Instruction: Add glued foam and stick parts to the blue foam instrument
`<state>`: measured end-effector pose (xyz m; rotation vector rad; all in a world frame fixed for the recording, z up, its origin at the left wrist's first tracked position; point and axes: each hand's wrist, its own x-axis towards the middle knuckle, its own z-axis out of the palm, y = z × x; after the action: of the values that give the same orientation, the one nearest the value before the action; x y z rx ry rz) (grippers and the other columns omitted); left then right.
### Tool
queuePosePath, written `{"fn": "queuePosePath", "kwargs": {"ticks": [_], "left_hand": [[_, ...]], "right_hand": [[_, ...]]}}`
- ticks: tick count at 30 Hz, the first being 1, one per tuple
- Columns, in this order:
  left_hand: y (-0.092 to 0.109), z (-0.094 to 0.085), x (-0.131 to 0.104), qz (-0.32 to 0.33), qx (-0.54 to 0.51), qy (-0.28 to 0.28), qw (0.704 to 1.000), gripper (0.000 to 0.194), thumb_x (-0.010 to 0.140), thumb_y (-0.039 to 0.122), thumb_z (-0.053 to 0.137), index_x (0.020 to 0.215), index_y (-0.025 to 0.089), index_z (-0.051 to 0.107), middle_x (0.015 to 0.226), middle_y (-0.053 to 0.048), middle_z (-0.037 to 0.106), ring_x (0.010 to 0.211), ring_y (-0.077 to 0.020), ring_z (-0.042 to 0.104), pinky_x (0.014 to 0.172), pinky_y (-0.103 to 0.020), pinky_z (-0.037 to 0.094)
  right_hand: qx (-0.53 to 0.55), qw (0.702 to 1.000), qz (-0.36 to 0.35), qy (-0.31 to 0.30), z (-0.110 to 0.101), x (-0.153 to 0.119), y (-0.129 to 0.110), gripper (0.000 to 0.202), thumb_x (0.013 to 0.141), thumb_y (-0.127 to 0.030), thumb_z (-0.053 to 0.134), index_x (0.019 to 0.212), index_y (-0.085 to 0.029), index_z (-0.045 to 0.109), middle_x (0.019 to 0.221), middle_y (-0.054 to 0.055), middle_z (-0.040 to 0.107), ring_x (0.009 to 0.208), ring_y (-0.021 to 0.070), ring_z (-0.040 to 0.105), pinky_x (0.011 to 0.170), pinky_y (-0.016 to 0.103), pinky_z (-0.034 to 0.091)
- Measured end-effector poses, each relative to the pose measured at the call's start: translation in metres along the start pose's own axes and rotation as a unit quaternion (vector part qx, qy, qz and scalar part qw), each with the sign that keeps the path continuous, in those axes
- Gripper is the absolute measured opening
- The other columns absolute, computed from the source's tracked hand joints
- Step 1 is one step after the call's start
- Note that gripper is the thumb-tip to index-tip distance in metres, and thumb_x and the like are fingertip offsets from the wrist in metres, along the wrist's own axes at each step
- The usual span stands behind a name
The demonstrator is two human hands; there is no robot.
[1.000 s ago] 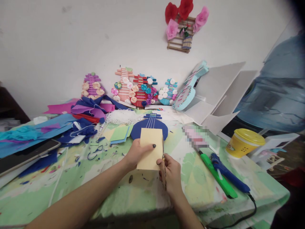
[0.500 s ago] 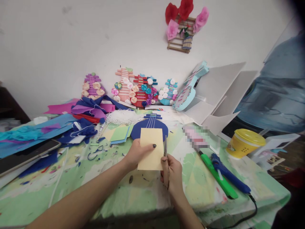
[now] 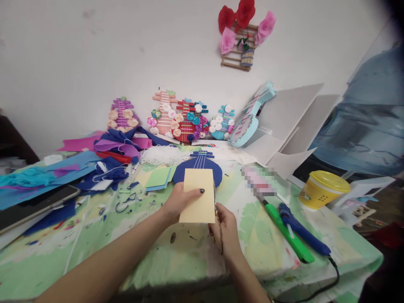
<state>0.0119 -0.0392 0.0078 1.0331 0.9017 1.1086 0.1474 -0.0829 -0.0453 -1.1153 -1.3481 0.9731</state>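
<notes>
A pale yellow paper rectangle [image 3: 198, 208] is pinched in my left hand [image 3: 178, 203], the dark-nailed thumb lying across its front. My right hand [image 3: 227, 227] has its fingers in the handles of the scissors [image 3: 220, 229], upright along the paper's right edge; their blades are mostly hidden behind it. Beyond the paper, a dark blue round instrument shape [image 3: 180, 170] with white strings and a crossbarred neck lies on the table, partly covered. Green and blue paper pieces [image 3: 158, 177] are to its left.
Blue scraps [image 3: 121, 206] and a phone [image 3: 34, 208] lie left. At right are a green cutter [image 3: 292, 235], a blue glue gun [image 3: 307, 233] with a cord and a yellow tub [image 3: 325, 189]. Decorated instrument shapes [image 3: 186, 126] lean against the wall.
My right hand and the scissors have turned and shifted slightly left, so the blades now sit mostly behind the paper. The paper has moved a little left and up.
</notes>
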Motion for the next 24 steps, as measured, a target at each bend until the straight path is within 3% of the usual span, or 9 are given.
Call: {"fn": "queuePosePath", "kwargs": {"ticks": [11,24], "left_hand": [[-0.013,0.007,-0.003,-0.031,0.015,-0.054,0.998,0.026,0.063,0.023,0.073,0.083,0.009,0.066,0.074,-0.010,0.071,0.064,-0.0220,0.066,0.056,-0.031,0.054],[-0.015,0.007,-0.004,-0.036,0.013,-0.064,0.997,0.026,0.063,0.025,0.073,0.083,0.010,0.066,0.081,-0.013,0.072,0.066,-0.0236,0.067,0.059,-0.033,0.055]], "right_hand": [[-0.061,0.997,0.005,0.055,-0.006,0.006,-0.007,0.011,0.072,-0.027,0.051,0.067,-0.017,0.053,0.057,-0.001,0.058,0.056,0.0132,0.049,0.048,0.020,0.037],[-0.113,0.990,0.012,0.085,-0.008,0.007,-0.010,0.018,0.068,-0.026,0.054,0.074,-0.015,0.067,0.059,0.002,0.066,0.053,0.0161,0.054,0.049,0.022,0.040]]}}
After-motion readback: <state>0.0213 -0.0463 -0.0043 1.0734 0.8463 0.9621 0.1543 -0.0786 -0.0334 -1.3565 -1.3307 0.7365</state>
